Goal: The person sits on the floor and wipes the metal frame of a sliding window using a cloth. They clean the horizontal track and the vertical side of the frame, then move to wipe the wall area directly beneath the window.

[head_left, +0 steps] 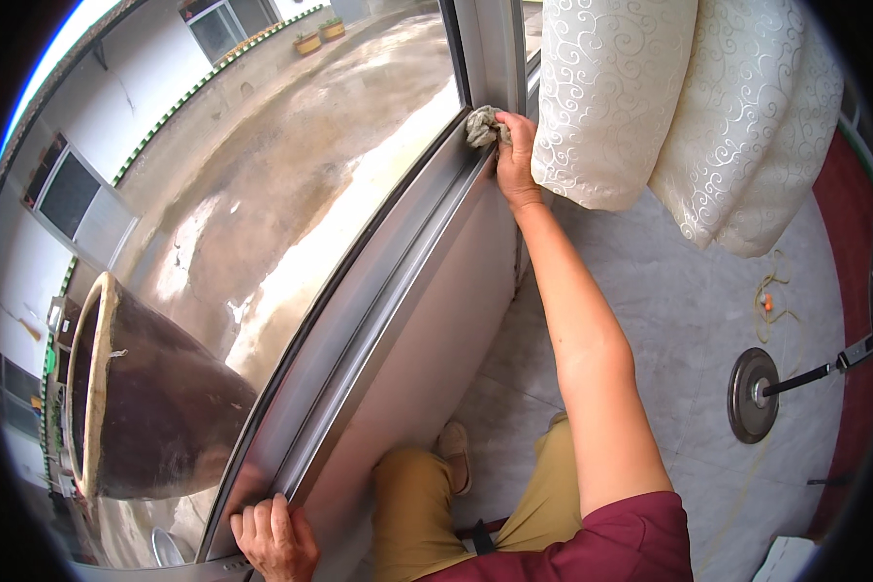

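At far end of the window track (378, 310), right hand (514, 155) presses a grey rag (482, 126) into the corner where track meets the upright frame (490, 48). Fingers closed tight round the rag, bunched in the grip, touching the metal. Left hand (276, 533) rests near, at bottom, fingers curled over the track edge, holding no cloth, just bracing on the sill.

Progress, as a guess: rag is at the far corner, so wiping is on the end stretch there; the long run of track btwn the 2 hands looks fairly clean & shiny, but can't tell if it's been wiped or not. Glass itself shows no streaks I can judge.

Counts: 1 rag, 2 hands, 1 track. Right side: 2 cream patterned curtain bundles (689, 107) hanging just beside the right hand, 1 round stand base (752, 396) w/ pole on the tiled floor (669, 310), 1 orange cord (768, 303) far right. Outside, left: 1 big dark jar (145, 407) near the glass, 2 planters (318, 37) far off in the yard.
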Demonstrator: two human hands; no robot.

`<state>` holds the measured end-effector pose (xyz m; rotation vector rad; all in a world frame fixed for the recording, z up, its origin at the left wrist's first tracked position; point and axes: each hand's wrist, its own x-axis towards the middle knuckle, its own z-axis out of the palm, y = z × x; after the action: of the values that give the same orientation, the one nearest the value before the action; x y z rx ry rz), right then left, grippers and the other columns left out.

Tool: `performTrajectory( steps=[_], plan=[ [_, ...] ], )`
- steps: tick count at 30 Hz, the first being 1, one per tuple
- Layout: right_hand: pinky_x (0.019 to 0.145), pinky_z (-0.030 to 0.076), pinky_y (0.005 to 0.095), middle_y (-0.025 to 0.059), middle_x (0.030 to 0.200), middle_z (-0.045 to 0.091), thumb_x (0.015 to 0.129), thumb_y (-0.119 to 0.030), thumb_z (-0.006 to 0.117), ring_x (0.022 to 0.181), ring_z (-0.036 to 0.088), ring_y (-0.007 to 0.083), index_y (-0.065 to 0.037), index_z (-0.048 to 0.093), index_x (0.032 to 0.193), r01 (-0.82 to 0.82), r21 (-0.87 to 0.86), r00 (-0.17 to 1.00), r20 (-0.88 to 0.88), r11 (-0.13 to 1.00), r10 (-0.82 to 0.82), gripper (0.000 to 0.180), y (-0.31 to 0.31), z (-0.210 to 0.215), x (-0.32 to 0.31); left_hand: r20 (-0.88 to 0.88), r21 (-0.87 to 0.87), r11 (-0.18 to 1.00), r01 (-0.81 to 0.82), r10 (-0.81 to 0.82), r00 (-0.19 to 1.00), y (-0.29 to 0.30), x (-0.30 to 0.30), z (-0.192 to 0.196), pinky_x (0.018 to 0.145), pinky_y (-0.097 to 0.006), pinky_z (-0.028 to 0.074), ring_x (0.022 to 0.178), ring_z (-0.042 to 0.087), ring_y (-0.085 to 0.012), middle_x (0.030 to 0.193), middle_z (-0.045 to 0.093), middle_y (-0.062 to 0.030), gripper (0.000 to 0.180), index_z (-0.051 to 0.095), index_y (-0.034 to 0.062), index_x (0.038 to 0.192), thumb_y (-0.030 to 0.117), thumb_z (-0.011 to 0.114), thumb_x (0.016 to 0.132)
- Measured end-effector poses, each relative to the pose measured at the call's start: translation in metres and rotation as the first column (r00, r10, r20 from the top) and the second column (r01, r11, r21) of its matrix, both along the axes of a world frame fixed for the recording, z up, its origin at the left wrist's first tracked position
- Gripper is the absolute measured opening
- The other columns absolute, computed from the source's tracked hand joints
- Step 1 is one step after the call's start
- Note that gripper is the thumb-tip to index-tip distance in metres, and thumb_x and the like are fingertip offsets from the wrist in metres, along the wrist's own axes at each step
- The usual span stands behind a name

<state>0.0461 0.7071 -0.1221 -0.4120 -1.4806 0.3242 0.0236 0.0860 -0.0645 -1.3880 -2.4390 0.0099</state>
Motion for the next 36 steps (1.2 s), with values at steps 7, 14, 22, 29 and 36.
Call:
performTrajectory(
  steps=[7,14,22,29,36],
  plan=[
    [0.100,0.045,0.0348,0.0092,0.116,0.058,0.083,0.008,0.054,0.110,0.056,0.0258,-0.007,0.070,0.106,-0.081,-0.365,0.978,-0.210,0.928,0.003,0.032,-0.057,0.007,-0.014,-0.066,0.131,0.985,0.111,-0.103,0.993,0.026,0.002,0.019,0.068,-0.044,0.037,0.074,0.052,-0.0309,0.087,0.057,-0.0123,0.032,0.057,0.0004,0.110,0.006,0.066,0.080],
    [0.100,0.037,0.0420,0.0018,0.117,0.059,0.083,0.000,0.063,0.113,0.053,0.0256,-0.019,0.070,0.107,0.078,-0.380,0.993,-0.048,0.922,-0.104,0.031,-0.166,0.000,-0.016,-0.033,0.156,0.980,0.124,-0.120,0.992,0.024,0.005,0.024,0.070,-0.043,0.038,0.078,0.053,-0.0309,0.086,0.055,-0.0127,0.032,0.056,0.0005,0.109,0.003,0.066,0.079],
    [0.095,0.040,0.0417,0.0056,0.117,0.056,0.081,-0.002,0.069,0.111,0.053,0.0271,-0.018,0.067,0.114,0.073,-0.256,0.975,0.223,0.964,-0.015,0.036,-0.308,0.015,0.011,-0.035,0.283,0.948,0.146,-0.142,0.989,0.021,0.008,0.020,0.073,-0.041,0.043,0.080,0.054,-0.0291,0.087,0.056,-0.0109,0.022,0.058,0.0038,0.104,0.006,0.065,0.083],
    [0.097,0.037,0.0475,0.0146,0.129,0.046,0.084,-0.020,0.070,0.117,0.047,0.0337,-0.011,0.053,0.133,-0.090,-0.381,0.931,0.297,0.920,0.214,0.053,-0.452,0.031,0.023,0.143,0.716,0.659,0.231,-0.462,0.875,0.020,0.012,0.045,0.095,-0.042,0.046,0.106,0.059,-0.0328,0.115,0.062,-0.0162,0.020,0.065,-0.0012,0.107,-0.001,0.063,0.087],
    [0.112,0.033,0.0443,0.0214,0.154,0.027,0.085,-0.001,0.066,0.135,0.038,0.0364,-0.008,0.013,0.156,-0.572,-0.583,0.713,-0.007,0.576,0.701,0.089,-0.518,0.030,0.057,0.084,0.384,0.892,0.240,-0.293,0.953,0.064,-0.005,0.049,0.109,-0.045,0.031,0.130,0.045,-0.0330,0.134,0.056,-0.0155,0.034,0.062,0.0011,0.123,0.022,0.055,0.097]
  ],
)
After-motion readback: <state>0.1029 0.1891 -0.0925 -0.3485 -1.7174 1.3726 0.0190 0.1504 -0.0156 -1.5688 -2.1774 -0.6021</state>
